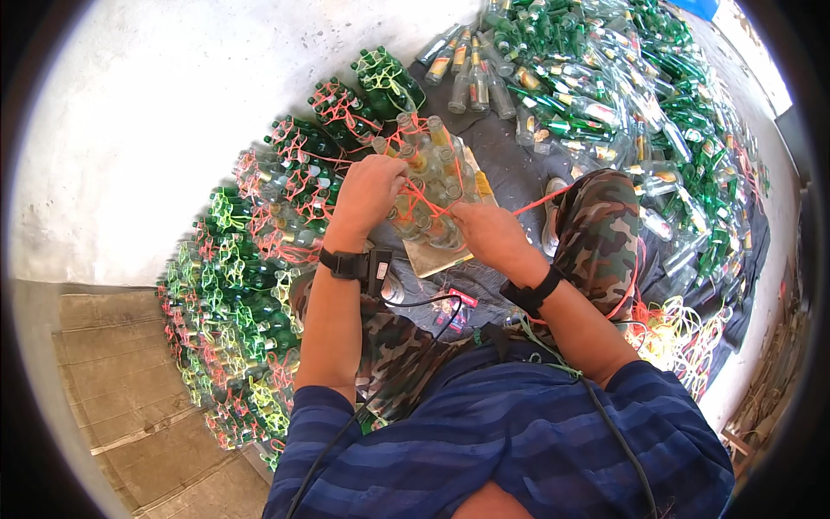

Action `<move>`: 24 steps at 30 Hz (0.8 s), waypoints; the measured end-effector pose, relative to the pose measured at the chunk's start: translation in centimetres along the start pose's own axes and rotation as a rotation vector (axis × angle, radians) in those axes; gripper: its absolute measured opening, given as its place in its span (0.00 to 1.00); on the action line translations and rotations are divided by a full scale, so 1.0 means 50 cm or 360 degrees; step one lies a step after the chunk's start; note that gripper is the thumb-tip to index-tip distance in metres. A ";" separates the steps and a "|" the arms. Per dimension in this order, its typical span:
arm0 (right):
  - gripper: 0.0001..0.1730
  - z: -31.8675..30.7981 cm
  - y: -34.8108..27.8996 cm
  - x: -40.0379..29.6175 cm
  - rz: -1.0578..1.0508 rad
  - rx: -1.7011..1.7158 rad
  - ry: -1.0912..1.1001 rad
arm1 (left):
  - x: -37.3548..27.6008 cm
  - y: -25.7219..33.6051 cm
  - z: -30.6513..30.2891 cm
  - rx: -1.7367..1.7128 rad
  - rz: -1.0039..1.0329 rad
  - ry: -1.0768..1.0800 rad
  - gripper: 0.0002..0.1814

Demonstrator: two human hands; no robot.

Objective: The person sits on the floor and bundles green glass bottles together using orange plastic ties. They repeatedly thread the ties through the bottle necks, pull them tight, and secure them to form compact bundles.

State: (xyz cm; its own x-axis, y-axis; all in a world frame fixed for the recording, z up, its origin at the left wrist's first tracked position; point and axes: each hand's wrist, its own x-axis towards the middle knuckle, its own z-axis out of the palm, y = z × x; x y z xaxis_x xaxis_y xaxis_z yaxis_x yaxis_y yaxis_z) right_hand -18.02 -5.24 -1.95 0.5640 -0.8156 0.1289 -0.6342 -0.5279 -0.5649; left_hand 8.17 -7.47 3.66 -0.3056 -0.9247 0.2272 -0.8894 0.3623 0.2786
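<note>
A cluster of upright clear glass bottles (pixel 447 159) stands on a flat, pale board (pixel 428 263) in front of me. Red plastic twine (pixel 459 170) runs around and between the bottle necks. On the cluster's left side, my left hand (pixel 373 188) is closed on a strand of the twine, fingers curled at the bottle necks. My right hand (pixel 489 233) pinches the twine at the near right of the cluster. From there a length of it passes right, over my camouflage-clad knee (pixel 600 227), and down beside my leg. Both fingertips are partly hidden.
Bundles of green bottles (pixel 246 311) tied with red and yellow twine line the wall at left. Loose green and clear bottles (pixel 603 97) lie heaped at right. A tangle of twine (pixel 681 344) rests by my right side. A black cable (pixel 421 303) crosses my lap.
</note>
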 end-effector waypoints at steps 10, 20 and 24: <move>0.12 0.012 0.004 0.000 -0.0003 0.0055 -0.0046 | 0.035 -0.012 0.013 -0.0250 -0.0303 -0.0290 0.10; 0.11 0.016 0.005 0.001 -0.0041 0.0069 -0.0004 | 0.060 -0.040 0.041 -0.0410 -0.0388 -0.0390 0.12; 0.12 0.000 0.001 0.000 -0.0003 0.0050 -0.0041 | 0.074 -0.031 0.050 -0.0368 -0.0453 -0.0481 0.11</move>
State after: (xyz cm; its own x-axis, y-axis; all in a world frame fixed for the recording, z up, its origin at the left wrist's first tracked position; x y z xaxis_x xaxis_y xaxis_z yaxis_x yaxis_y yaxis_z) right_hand -18.03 -5.26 -1.97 0.5791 -0.8079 0.1094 -0.6163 -0.5216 -0.5899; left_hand 7.58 -11.74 1.74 -0.1764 -0.9712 -0.1604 -0.8636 0.0745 0.4987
